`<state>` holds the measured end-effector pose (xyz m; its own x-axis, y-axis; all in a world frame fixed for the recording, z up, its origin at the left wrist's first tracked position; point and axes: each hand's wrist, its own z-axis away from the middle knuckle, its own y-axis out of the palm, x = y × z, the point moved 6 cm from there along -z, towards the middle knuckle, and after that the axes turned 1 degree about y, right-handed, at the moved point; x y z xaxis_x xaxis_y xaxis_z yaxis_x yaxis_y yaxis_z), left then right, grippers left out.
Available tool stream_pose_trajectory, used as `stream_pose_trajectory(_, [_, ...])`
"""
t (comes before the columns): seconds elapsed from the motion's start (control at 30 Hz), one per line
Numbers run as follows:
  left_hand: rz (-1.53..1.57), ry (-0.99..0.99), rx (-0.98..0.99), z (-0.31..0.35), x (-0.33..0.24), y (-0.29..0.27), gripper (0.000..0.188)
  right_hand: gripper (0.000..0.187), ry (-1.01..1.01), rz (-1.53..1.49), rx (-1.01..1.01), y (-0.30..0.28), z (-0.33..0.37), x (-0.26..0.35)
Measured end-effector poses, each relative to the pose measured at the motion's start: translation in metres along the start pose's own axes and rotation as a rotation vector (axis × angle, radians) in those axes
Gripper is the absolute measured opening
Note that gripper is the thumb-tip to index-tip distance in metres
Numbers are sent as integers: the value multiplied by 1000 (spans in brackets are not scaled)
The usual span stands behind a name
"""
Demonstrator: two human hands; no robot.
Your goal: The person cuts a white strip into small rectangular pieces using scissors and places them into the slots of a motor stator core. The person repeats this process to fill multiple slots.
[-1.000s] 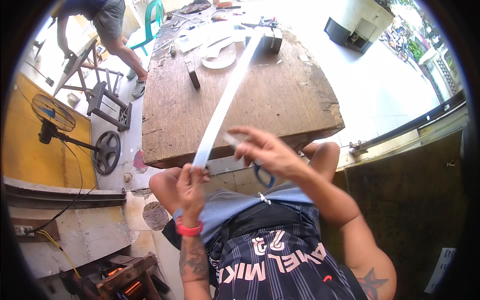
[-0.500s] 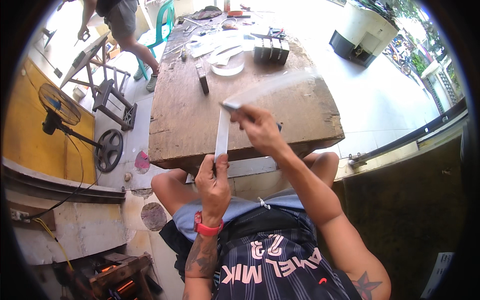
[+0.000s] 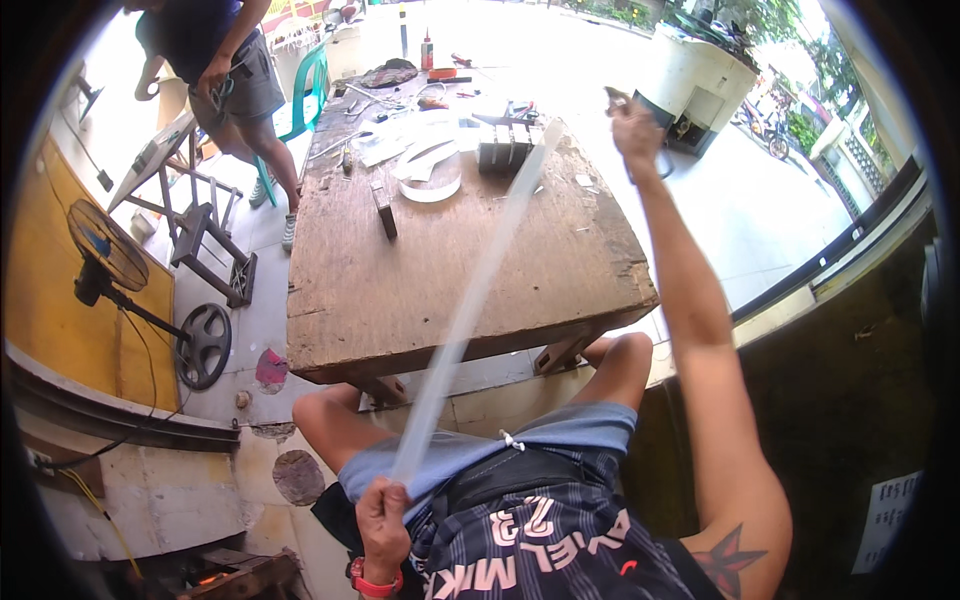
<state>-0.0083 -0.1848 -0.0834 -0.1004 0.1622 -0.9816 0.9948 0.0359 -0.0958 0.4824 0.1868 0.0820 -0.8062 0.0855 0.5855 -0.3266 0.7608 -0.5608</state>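
My left hand (image 3: 383,528), a red watch at its wrist, is low by my lap and pinches the near end of a long translucent white strip (image 3: 470,300). The strip slants up and right over the wooden table (image 3: 350,310), its far end beside a group of dark blocks (image 3: 505,148). Stretched out beyond the table's right edge, my right hand (image 3: 637,138) is closed, apart from the strip. Something small and dark shows at its fingertips, too blurred to name. A coil of white strip (image 3: 432,188) and a narrow dark block (image 3: 384,212) lie on the table.
A person (image 3: 255,95) stands at the left with scissors in one hand, near a green chair (image 3: 310,90) and a folding stand. A fan (image 3: 108,245) is farther left. A red-capped bottle (image 3: 427,52) and cables are at the table's far end.
My left hand has drawn back toward my lap with the strip. My right hand has left the strip's middle and swung far up and right. The person at the left shows more fully.
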Motion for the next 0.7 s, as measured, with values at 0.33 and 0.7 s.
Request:
stream_pose_trajectory(0.33, [209, 122, 95, -154, 62, 102, 29, 58, 493, -1144, 1342, 29, 341, 71])
stream_pose_trajectory(0.7, [-82, 163, -108, -161, 13, 98, 31, 40, 174, -814, 1307, 45, 308, 95])
